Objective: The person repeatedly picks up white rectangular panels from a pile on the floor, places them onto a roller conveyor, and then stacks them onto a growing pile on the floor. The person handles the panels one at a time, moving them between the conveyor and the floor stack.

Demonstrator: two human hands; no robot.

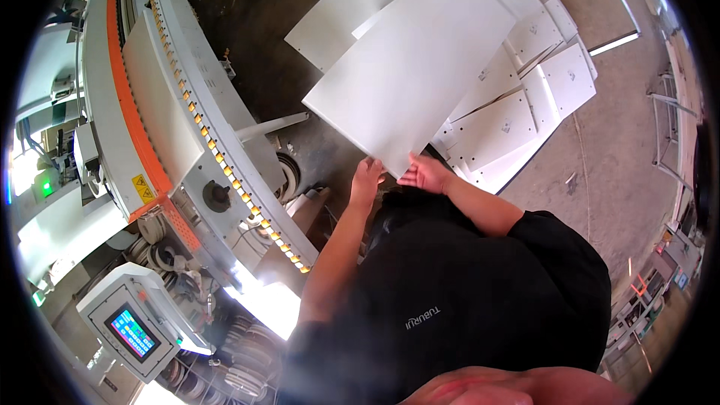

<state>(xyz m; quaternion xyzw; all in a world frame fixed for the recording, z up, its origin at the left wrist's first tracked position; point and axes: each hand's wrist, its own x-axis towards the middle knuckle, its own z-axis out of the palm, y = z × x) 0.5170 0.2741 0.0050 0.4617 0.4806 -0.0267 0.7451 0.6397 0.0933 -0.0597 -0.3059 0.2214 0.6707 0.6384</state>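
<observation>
A large white rectangular panel [416, 60] stretches away from me over other white panels. My left hand [366, 178] is closed at the panel's near edge, its fingertips against the board. Beside it, my right hand [426, 173] grips the same panel near its closest corner, thumb and fingers at the edge. Parts of the fingers on both hands are hidden by the board or turned from view. Under and to the right of this panel lies a stack of white panels [504, 129], some with small labels and drilled holes.
On the left runs a long machine with an orange strip [126, 90] and a row of yellow rollers [217, 151]. A control box with a lit screen [132, 331] stands at lower left, near stacked rolls of banding [251, 360]. Concrete floor [600, 172] lies on the right.
</observation>
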